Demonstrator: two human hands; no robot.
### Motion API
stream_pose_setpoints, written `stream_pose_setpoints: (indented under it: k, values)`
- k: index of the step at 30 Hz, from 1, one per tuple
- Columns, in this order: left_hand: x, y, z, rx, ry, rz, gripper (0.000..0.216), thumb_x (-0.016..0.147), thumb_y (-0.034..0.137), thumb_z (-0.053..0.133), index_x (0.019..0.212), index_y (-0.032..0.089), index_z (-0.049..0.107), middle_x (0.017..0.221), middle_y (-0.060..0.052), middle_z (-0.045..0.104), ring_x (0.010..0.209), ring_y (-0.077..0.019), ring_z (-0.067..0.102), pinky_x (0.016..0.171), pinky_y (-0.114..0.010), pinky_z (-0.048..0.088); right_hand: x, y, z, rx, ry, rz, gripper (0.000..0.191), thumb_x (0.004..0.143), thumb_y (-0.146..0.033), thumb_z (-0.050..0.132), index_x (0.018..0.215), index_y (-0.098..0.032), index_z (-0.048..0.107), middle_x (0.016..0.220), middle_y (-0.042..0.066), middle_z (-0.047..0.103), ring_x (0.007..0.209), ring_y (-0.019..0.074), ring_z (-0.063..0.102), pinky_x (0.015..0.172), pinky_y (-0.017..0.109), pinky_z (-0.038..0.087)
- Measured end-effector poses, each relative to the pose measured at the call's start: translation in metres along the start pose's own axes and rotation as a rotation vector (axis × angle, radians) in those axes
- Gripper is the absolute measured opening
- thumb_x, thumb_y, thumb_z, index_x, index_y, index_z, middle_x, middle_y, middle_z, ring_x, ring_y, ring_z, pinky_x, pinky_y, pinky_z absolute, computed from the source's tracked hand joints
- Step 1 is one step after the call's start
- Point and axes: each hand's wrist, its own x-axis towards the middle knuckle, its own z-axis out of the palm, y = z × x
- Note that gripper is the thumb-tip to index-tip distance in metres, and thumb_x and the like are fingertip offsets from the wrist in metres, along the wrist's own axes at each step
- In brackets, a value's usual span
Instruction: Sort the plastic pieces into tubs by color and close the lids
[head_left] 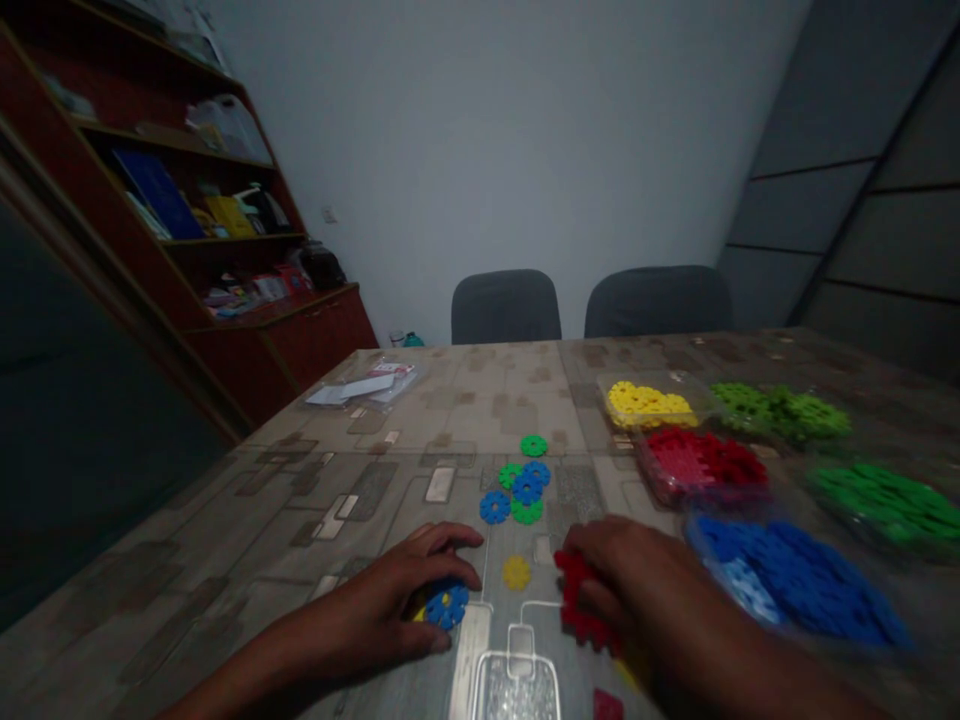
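Observation:
My left hand rests low over the table, its thumb and fingers curled round a blue notched plastic disc, with a bit of yellow disc showing under the palm. To the right, my right hand is closed on several red notched discs; part of them is hidden by the fingers. Some yellow shows beneath that hand. Between the hands lies a single yellow disc. Farther out is a loose group of blue discs and green discs, some overlapping. A red piece sits at the bottom edge.
On the right stand clear containers of yellow discs, red discs, blue discs, light green discs and green discs. Plastic-wrapped papers lie far left. Two chairs stand behind the patterned table.

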Motion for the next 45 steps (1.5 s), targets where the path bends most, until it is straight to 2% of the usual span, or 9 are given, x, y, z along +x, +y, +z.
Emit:
stream_pose_setpoints:
  k: [2,4,7,9,15,19,33,38,45]
  values:
    - [0.001,0.0,0.0,-0.003,-0.002,-0.003,0.039,0.081,0.022,0.069,0.117,0.035,0.06,0.15,-0.002,0.037,0.138,-0.0292,0.035,0.112,-0.045,0.031,0.003,0.028,-0.026,-0.035,0.032,0.052,0.015,0.086,-0.012,0.053,0.078,-0.019,0.064,0.075,0.003,0.071,0.064,0.0162,0.064,0.054,0.025,0.039]
    - [0.001,0.0,0.001,-0.006,-0.002,-0.003,0.041,0.08,0.019,0.068,0.117,0.035,0.06,0.15,-0.001,0.037,0.138,-0.0296,0.035,0.112,-0.045,0.031,0.009,0.061,-0.056,-0.104,0.096,0.11,0.012,0.087,-0.015,0.053,0.089,-0.016,0.066,0.083,0.006,0.072,0.075,0.0195,0.065,0.061,0.028,0.04]
    - [0.001,-0.002,0.002,-0.004,0.002,-0.005,0.042,0.079,0.018,0.068,0.116,0.035,0.06,0.15,-0.001,0.037,0.138,-0.0299,0.035,0.112,-0.045,0.031,0.019,0.112,-0.095,-0.209,0.156,0.236,0.033,0.095,-0.021,0.037,0.108,-0.008,0.065,0.094,0.009,0.07,0.088,0.0222,0.065,0.073,0.034,0.041]
    - [0.0,-0.002,0.002,-0.004,-0.01,-0.012,0.041,0.081,0.019,0.067,0.117,0.035,0.059,0.151,-0.001,0.036,0.138,-0.0298,0.034,0.112,-0.046,0.03,0.025,0.142,-0.111,-0.246,0.116,0.302,0.049,0.101,-0.03,0.023,0.103,-0.009,0.067,0.088,0.002,0.066,0.086,0.0191,0.065,0.074,0.032,0.044]
    - [0.001,0.0,0.0,0.021,-0.026,-0.06,0.039,0.083,0.02,0.066,0.117,0.036,0.059,0.152,0.0,0.035,0.139,-0.0279,0.033,0.113,-0.044,0.03,0.027,0.198,-0.121,-0.231,0.01,0.428,0.02,0.094,-0.029,0.059,0.109,-0.015,0.063,0.101,0.003,0.068,0.086,0.017,0.067,0.079,0.038,0.055]
    - [0.001,-0.002,0.001,0.02,-0.019,-0.037,0.04,0.082,0.02,0.066,0.118,0.035,0.059,0.152,-0.001,0.035,0.139,-0.028,0.033,0.113,-0.043,0.029,0.017,0.2,-0.115,-0.224,0.034,0.42,0.023,0.096,-0.028,0.055,0.115,-0.017,0.062,0.11,0.006,0.067,0.096,0.0193,0.066,0.087,0.042,0.053]
    - [0.001,-0.005,0.002,-0.003,-0.02,-0.027,0.041,0.081,0.019,0.067,0.118,0.036,0.059,0.151,-0.001,0.035,0.139,-0.0278,0.033,0.114,-0.044,0.027,0.006,0.18,-0.094,-0.206,0.051,0.215,0.019,0.096,-0.016,0.05,0.105,-0.016,0.067,0.099,0.003,0.072,0.089,0.0164,0.068,0.083,0.034,0.053]
    - [0.002,-0.003,0.001,0.004,-0.019,-0.028,0.04,0.082,0.02,0.067,0.118,0.036,0.059,0.151,-0.001,0.036,0.138,-0.0276,0.034,0.113,-0.043,0.029,0.015,0.169,-0.089,-0.213,0.107,0.178,0.024,0.094,-0.018,0.05,0.111,-0.016,0.066,0.11,0.01,0.072,0.094,0.0206,0.068,0.084,0.036,0.051]
    - [0.0,-0.003,0.002,-0.004,-0.019,0.001,0.039,0.084,0.019,0.065,0.119,0.035,0.058,0.15,-0.001,0.036,0.138,-0.0274,0.034,0.113,-0.043,0.029,0.021,0.174,-0.081,-0.224,0.139,0.108,0.03,0.087,-0.025,0.047,0.098,-0.018,0.073,0.098,0.013,0.075,0.086,0.0289,0.07,0.075,0.038,0.051]
